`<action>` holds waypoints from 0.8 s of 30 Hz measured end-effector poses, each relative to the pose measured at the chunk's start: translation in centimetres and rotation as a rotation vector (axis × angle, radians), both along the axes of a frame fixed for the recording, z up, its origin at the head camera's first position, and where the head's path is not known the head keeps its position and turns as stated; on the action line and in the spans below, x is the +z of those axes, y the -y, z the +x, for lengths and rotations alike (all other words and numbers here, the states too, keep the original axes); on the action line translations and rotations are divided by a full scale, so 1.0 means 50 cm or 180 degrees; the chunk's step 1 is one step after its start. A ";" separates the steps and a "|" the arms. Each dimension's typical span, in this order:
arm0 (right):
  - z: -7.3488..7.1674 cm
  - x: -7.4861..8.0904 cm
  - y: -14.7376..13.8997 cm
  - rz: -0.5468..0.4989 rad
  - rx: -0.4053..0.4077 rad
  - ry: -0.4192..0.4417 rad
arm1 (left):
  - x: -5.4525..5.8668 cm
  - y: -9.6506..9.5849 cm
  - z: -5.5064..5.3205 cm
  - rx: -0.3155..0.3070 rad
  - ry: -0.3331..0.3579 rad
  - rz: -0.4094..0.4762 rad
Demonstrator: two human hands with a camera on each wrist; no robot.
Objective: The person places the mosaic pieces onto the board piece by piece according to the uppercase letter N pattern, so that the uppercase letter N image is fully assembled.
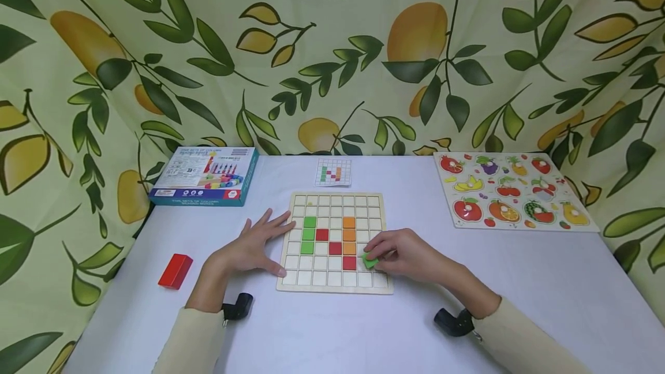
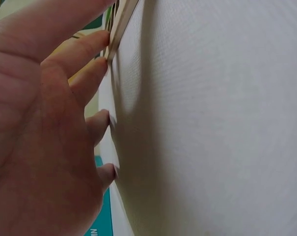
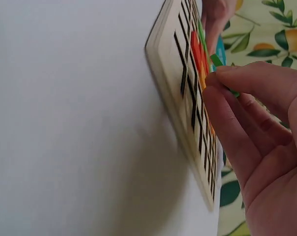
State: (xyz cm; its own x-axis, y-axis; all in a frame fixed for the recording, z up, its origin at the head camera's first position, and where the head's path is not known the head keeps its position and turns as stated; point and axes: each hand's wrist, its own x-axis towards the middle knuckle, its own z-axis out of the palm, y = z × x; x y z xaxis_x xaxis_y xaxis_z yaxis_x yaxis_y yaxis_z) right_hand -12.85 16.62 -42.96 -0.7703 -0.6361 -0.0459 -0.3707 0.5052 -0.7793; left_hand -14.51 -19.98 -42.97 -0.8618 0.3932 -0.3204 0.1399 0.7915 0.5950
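Observation:
A wooden grid board point(image 1: 335, 289) lies on the white table, its cells filled with flat squares, mostly pale. Coloured among them are a green column on the left, an orange column point(image 1: 349, 235) on the right and three red squares point(image 1: 335, 249) stepping down between. My right hand point(image 1: 410, 253) pinches a green square tile point(image 1: 369, 260) over the board's right part, beside the lowest red square; the right wrist view shows the tile point(image 3: 217, 60) between thumb and fingertips, tilted. With fingers spread, my left hand point(image 1: 249, 250) rests at the board's left edge, thumb and fingertips touching it.
Behind the board lies a small card point(image 1: 333, 172) with a coloured grid pattern. A printed box point(image 1: 204, 176) sits at the back left, a fruit puzzle board point(image 1: 511, 189) at the back right. A red block point(image 1: 175, 271) lies left of my left arm. Patterned cloth hangs behind.

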 end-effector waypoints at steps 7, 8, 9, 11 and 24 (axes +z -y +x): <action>-0.004 0.003 0.076 -0.0078 0.0241 -0.0093 | 0.004 -0.004 -0.004 -0.0001 0.0048 -0.0029; -0.005 0.003 0.085 -0.0073 0.0269 -0.0106 | 0.005 -0.004 -0.005 0.0005 0.0058 -0.0032; -0.005 0.003 0.095 -0.0073 0.0304 -0.0110 | 0.005 -0.004 -0.005 0.0004 0.0058 -0.0028; -0.007 0.001 0.115 -0.0058 0.0340 -0.0132 | 0.006 -0.003 -0.005 -0.0001 0.0056 -0.0034; -0.014 -0.006 0.205 -0.0049 0.0219 -0.0167 | 0.000 0.005 -0.006 -0.0046 0.0043 -0.0044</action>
